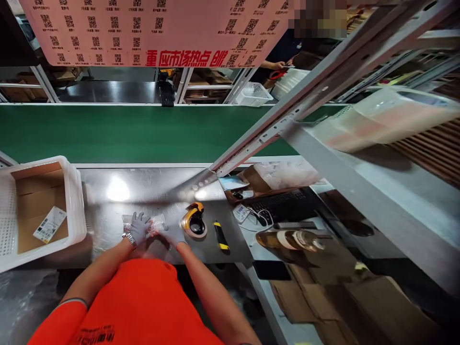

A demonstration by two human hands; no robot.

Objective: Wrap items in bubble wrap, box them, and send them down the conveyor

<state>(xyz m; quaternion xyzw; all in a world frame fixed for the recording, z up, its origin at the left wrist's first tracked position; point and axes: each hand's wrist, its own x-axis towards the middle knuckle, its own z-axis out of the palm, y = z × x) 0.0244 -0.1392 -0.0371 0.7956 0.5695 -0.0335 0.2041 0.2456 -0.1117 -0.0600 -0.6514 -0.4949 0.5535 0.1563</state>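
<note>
Both your gloved hands rest on a small clear plastic packet (pixel 155 224) lying flat on the steel table (pixel 143 191), just below the middle of the frame. Your left hand (pixel 138 228) presses on its left end with fingers spread, and your right hand (pixel 172 233) covers its right end; neither looks closed around it, more pinning than gripping. Keep it flat and press evenly from both ends so the slippery film does not bunch. Its long axis seems to run left to right across the frame, between your hands. The tape dispenser (pixel 193 221) sits just right of your right hand, the yellow-and-black knife (pixel 221 235) beyond it.
</note>
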